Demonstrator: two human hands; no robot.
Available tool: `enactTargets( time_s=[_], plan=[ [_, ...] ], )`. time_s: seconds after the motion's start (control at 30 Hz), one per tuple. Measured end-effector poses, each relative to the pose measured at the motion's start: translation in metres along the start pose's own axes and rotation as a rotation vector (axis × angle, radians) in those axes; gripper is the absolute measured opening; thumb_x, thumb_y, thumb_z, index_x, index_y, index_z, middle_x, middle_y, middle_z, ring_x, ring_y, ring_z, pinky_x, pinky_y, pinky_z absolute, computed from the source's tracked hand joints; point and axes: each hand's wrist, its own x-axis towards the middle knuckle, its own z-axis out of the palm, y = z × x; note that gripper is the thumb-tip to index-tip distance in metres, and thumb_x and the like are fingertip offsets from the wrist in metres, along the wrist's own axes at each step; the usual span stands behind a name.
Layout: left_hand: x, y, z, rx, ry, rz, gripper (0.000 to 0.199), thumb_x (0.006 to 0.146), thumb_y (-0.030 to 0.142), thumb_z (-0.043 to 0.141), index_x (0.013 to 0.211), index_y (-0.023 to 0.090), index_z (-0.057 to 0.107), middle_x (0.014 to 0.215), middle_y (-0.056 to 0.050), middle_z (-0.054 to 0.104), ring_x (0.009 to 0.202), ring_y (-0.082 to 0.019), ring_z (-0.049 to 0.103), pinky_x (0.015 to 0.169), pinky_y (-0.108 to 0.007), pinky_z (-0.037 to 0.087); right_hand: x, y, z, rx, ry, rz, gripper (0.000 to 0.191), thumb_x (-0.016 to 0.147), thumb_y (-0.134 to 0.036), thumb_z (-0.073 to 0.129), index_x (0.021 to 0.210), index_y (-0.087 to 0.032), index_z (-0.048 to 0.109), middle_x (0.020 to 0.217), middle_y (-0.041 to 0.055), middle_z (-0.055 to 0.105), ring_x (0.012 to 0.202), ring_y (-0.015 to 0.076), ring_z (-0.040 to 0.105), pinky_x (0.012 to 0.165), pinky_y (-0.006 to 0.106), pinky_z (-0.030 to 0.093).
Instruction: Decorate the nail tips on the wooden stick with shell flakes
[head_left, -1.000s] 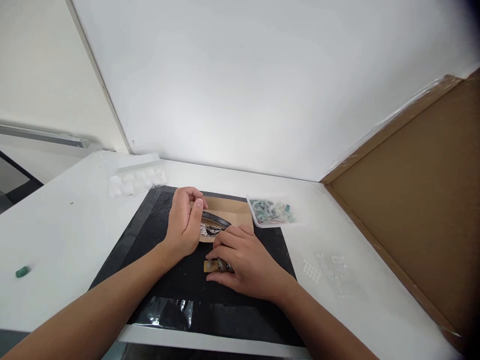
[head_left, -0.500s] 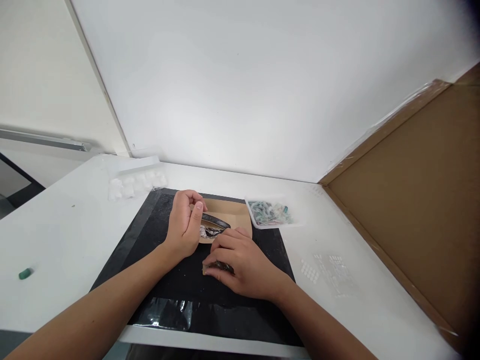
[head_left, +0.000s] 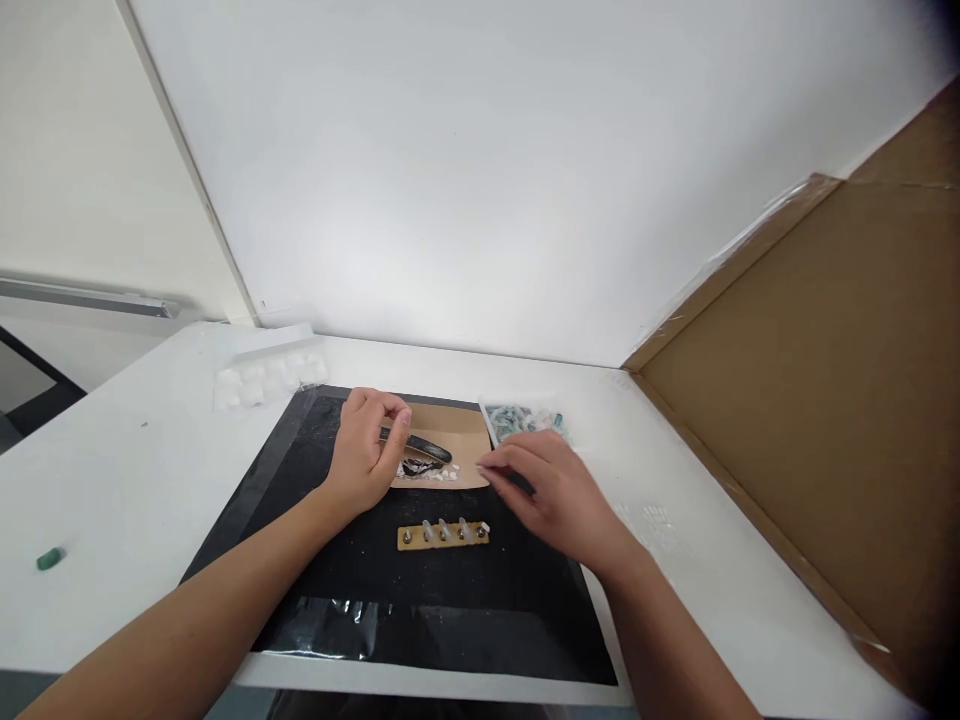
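With my left hand point(head_left: 365, 452) pinching the dark tool point(head_left: 417, 444) over the brown card point(head_left: 457, 428) at frame centre, my right hand point(head_left: 551, 490) hangs loose and empty, just off the strip point(head_left: 443, 535) below, so I judge another small piece comes next.

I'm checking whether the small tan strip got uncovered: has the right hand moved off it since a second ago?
Yes. The right hand has lifted off the tan strip and shifted right and away, toward the clear tray, on the black mat.
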Motion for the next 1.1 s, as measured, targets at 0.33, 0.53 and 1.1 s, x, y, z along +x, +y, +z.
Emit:
enactTargets(
  time_s=[0.33,0.53,1.1],
  plan=[
    [-0.001,-0.001,0.004,0.135,0.018,0.225,0.044,0.106,0.014,0.048,0.147,0.027,0.060,0.112,-0.008,0.084,0.119,-0.031,0.064,0.111,-0.055,0.034,-0.072,0.017,-0.008,-0.288,0.016,0.251,0.021,0.107,-0.021,0.060,0.121,-0.026,0.076,0.100,0.0036,0.080,0.093,0.0236,0.072,0.085,0.040,0.039],
    [-0.001,0.030,-0.016,0.137,0.041,0.241,0.073,0.104,0.011,0.047,0.171,0.025,0.021,0.146,-0.014,0.067,0.136,-0.032,0.054,0.112,-0.057,0.044,-0.070,0.024,-0.002,-0.252,0.157,0.287,0.018,0.108,-0.031,0.063,0.106,-0.026,0.079,0.099,0.0032,0.082,0.094,0.0221,0.074,0.086,0.038,0.037],
    [-0.116,0.041,-0.031,0.140,-0.273,-0.115,0.034,0.103,0.032,0.062,0.137,0.026,0.061,0.127,-0.011,0.068,0.119,-0.029,0.060,0.084,-0.038,0.057,-0.083,0.022,0.011,0.045,0.340,0.478,0.035,0.113,-0.038,0.043,0.109,-0.025,0.075,0.075,-0.0014,0.079,0.067,0.0184,0.073,0.086,0.036,0.052]
  ],
)
